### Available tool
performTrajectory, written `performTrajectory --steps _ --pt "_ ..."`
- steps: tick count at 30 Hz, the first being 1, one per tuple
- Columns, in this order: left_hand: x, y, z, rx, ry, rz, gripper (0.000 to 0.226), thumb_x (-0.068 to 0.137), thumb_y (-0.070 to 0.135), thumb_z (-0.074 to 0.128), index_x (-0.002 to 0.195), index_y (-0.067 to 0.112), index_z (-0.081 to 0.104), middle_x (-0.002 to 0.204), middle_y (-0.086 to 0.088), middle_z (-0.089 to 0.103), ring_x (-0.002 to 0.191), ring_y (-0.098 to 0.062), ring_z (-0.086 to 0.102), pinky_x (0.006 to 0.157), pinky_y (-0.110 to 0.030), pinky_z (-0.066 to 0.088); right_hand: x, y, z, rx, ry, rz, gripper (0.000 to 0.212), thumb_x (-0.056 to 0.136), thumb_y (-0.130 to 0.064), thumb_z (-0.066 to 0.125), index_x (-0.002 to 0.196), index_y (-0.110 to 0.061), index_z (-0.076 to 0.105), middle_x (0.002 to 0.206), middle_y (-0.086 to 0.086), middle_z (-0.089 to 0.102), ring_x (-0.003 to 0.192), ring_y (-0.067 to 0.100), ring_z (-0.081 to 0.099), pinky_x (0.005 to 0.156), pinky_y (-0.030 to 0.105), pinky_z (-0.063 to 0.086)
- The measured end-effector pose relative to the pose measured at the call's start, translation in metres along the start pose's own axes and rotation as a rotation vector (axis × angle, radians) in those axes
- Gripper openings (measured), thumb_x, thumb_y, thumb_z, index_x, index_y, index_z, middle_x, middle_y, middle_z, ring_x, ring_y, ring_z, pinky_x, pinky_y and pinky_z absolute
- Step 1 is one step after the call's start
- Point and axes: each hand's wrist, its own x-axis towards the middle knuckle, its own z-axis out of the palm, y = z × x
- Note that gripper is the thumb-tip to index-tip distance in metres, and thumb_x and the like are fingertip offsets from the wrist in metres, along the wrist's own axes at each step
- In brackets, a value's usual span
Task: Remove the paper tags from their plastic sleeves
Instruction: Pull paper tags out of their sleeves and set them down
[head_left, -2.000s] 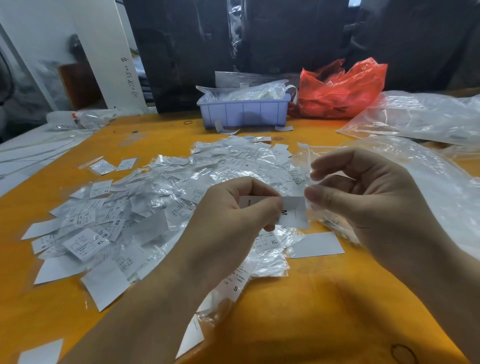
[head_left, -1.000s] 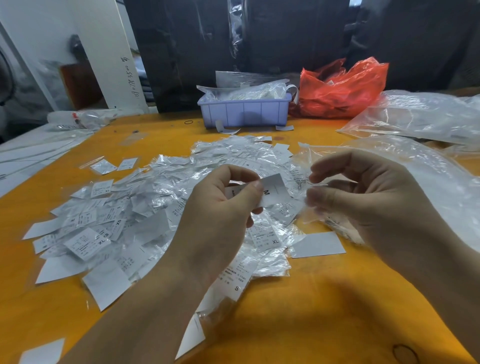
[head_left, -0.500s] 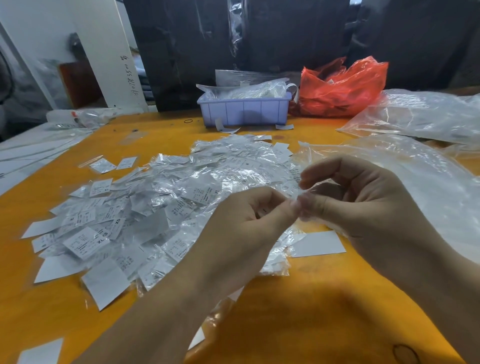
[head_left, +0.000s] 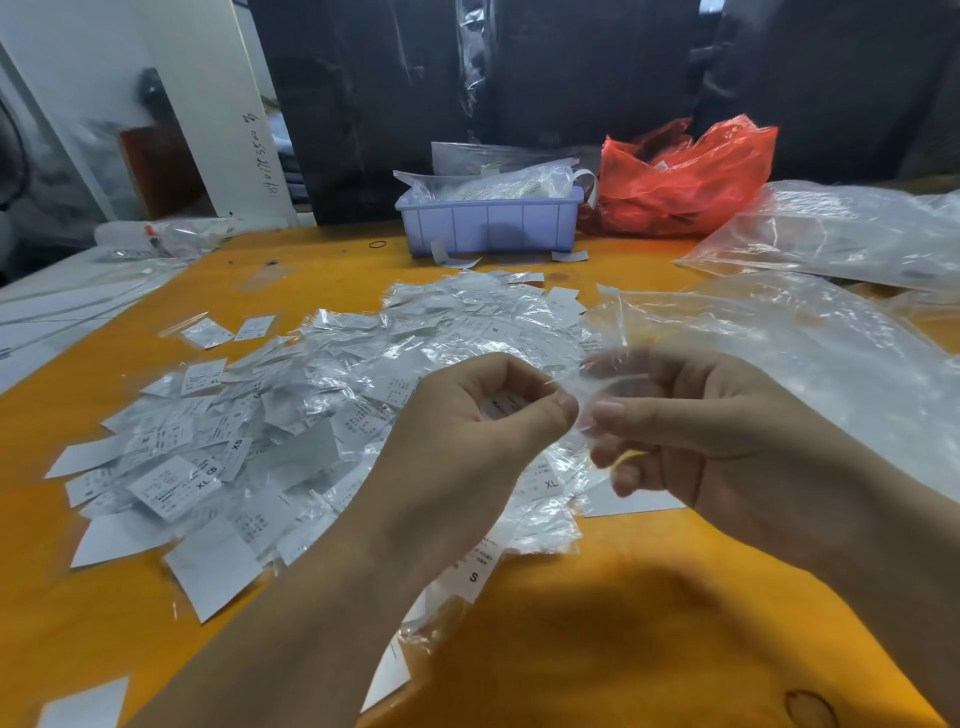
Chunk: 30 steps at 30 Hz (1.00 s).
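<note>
The orange table (head_left: 597, 623) shows bare surface just below both hands, down to its near edge. A heap of tags (head_left: 291, 415), some in clear sleeves, lies left of and behind the left hand. Beyond the hands, a lilac tray (head_left: 488, 223) holds plastic packets; a red bag (head_left: 685, 182) stands just right of it. Large clear bags (head_left: 831, 332) lie behind the right hand. The left hand (head_left: 467, 441) is curled, pinching a paper tag (head_left: 501, 405) between thumb and forefinger. The right hand (head_left: 717, 436) pinches a clear sleeve (head_left: 608, 379) between thumb and fingers. Both hands meet above the heap's near edge.
</note>
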Motion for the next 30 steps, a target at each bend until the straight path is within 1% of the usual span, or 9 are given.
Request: performTrajectory --steps 3,4,6,9,13,17,20,25,30 --pt "-0.0005 0.0008 -0.0018 -0.050 -0.006 0.012 0.014 0.081 0.037 0.074 0.075 0.025 0.071 0.062 0.011 0.061 0.057 -0.001 0.054 0.054 -0.013 0.043 -0.0004 -0.0013 0.0007 -0.036 -0.052 0.039 0.029 0.064 -0.014 0.082 0.089 -0.003 0.073 0.070 0.013 0.063 0.057 0.017 0.057 0.049 0.025 0.048" --pt "-0.0005 0.0009 -0.0026 -0.060 0.002 0.016 0.013 0.083 0.036 0.072 0.078 0.024 0.073 0.063 0.011 0.063 0.057 -0.002 0.055 0.054 -0.014 0.044 0.0000 -0.0022 0.0012 -0.015 -0.029 0.040 0.023 0.060 -0.010 0.082 0.081 -0.006 0.073 0.065 0.011 0.061 0.053 0.017 0.055 0.047 0.024 0.046" --pt "-0.0001 0.0008 -0.0039 -0.079 0.030 0.019 0.009 0.090 0.024 0.067 0.089 0.025 0.076 0.071 0.010 0.068 0.061 -0.002 0.056 0.055 -0.016 0.046 0.0010 -0.0044 0.0009 0.039 0.049 0.027 0.018 0.054 -0.014 0.078 0.070 -0.011 0.072 0.058 0.008 0.057 0.047 0.016 0.050 0.042 0.023 0.043" --pt "0.0000 0.0008 -0.0041 -0.085 0.081 0.013 0.025 0.093 0.013 0.062 0.106 0.031 0.072 0.085 0.012 0.071 0.067 0.000 0.060 0.056 -0.016 0.047 0.0024 -0.0063 -0.0015 0.074 0.153 -0.019 0.013 0.056 -0.018 0.073 0.067 -0.012 0.069 0.057 0.006 0.053 0.046 0.015 0.046 0.040 0.022 0.040" --pt "-0.0008 0.0024 -0.0033 -0.081 0.094 0.023 0.034 0.093 0.011 0.062 0.119 0.033 0.062 0.084 0.006 0.071 0.071 0.000 0.065 0.059 -0.013 0.049 0.0031 -0.0057 -0.0032 0.059 0.256 -0.073 0.007 0.056 -0.018 0.072 0.062 -0.015 0.071 0.054 0.003 0.054 0.044 0.012 0.047 0.040 0.021 0.041" --pt "-0.0013 0.0041 -0.0024 -0.062 0.076 0.014 0.024 0.093 0.010 0.061 0.105 0.029 0.068 0.084 0.012 0.074 0.070 0.002 0.064 0.056 -0.010 0.046 0.0025 -0.0037 -0.0030 -0.010 0.265 -0.118 0.003 0.061 -0.019 0.072 0.061 -0.016 0.071 0.054 0.002 0.054 0.045 0.011 0.048 0.041 0.021 0.041" --pt "-0.0022 0.0053 -0.0011 -0.051 0.066 0.018 0.020 0.093 0.009 0.060 0.095 0.026 0.071 0.077 0.015 0.073 0.065 0.006 0.062 0.054 -0.006 0.044 0.0016 -0.0019 -0.0029 -0.073 0.238 -0.139 0.006 0.063 -0.021 0.072 0.063 -0.015 0.071 0.055 0.003 0.053 0.047 0.013 0.047 0.044 0.023 0.041" --pt "-0.0023 0.0049 -0.0006 -0.010 0.086 0.006 0.017 0.093 0.014 0.059 0.087 0.023 0.073 0.068 0.015 0.069 0.061 0.006 0.060 0.051 -0.005 0.041 0.0007 -0.0011 -0.0024 -0.148 0.197 -0.171 0.011 0.063 -0.023 0.073 0.068 -0.013 0.071 0.057 0.005 0.052 0.050 0.016 0.047 0.046 0.024 0.041" --pt "-0.0019 0.0050 -0.0015 0.003 0.136 -0.016 0.019 0.092 0.012 0.060 0.082 0.021 0.073 0.063 0.015 0.067 0.056 0.006 0.057 0.048 -0.005 0.038 0.0009 -0.0011 -0.0018 -0.119 0.185 -0.185 0.020 0.059 -0.025 0.075 0.069 -0.010 0.070 0.055 0.005 0.050 0.049 0.016 0.043 0.045 0.025 0.038"
